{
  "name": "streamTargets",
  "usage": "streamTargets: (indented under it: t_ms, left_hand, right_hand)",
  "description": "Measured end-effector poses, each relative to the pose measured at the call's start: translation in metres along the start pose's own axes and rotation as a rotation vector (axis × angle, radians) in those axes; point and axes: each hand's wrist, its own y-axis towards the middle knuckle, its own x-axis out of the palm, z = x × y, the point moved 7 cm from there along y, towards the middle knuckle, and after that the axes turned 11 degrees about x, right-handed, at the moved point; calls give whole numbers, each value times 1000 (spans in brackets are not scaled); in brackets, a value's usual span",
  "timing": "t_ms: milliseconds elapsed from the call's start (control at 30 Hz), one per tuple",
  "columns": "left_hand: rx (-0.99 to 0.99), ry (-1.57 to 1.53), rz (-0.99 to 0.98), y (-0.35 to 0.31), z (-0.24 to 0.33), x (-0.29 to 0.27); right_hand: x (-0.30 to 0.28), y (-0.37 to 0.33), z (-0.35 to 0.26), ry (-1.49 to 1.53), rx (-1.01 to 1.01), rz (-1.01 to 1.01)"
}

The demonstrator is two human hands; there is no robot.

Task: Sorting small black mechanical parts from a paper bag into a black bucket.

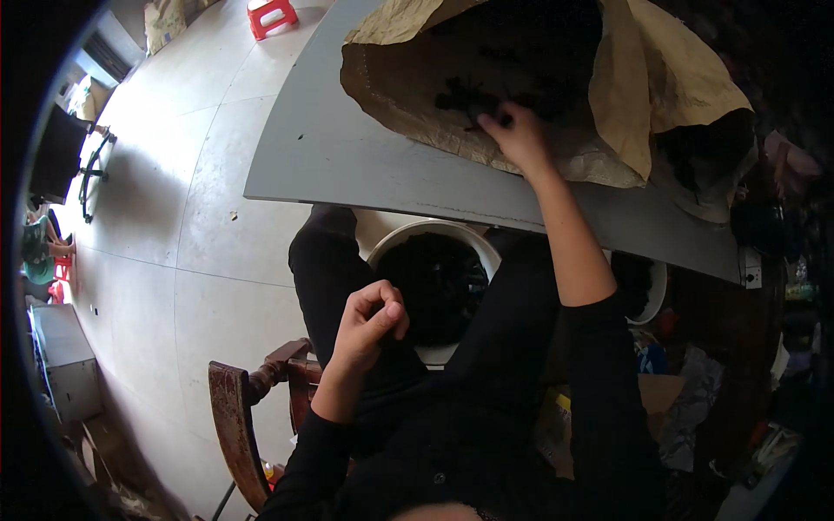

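Observation:
A large brown paper sack (625, 95) lies on the grey tabletop with its mouth toward me. Dark, irregular small pieces (465, 94) are scattered inside it; their kind is too dim to tell. Inside the sack's mouth, my right hand (519, 139) has thumb and fingers pinched together at a small dark piece. My left hand (369, 323) is held above my lap, fingers curled in and thumb against them, with nothing seen in it. Between my knees stands a white bucket (382, 247) filled with dark, partly shiny contents that I cannot make out.
The grey table (321, 156) reaches over my knees. A wooden chair's arm (230, 417) is at my left. Another pale bucket (658, 291) stands under the table to the right. A red stool (271, 16) is on the tiled floor far off; boxes (69, 356) line the left.

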Motion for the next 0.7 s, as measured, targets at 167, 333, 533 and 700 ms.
streamTargets:
  t_ms: [167, 333, 533, 700]
  left_hand:
    - [8, 74, 76, 10, 8, 4]
    - [86, 341, 136, 40, 22, 10]
    - [335, 784, 141, 69, 31, 24]
    - [223, 686, 158, 56, 36, 20]
  right_hand:
    - [-25, -28, 10, 463, 18, 228]
    - [-18, -61, 2, 208, -19, 299]
    - [5, -151, -68, -286, -476, 164]
    - [-13, -177, -61, 570, -375, -11]
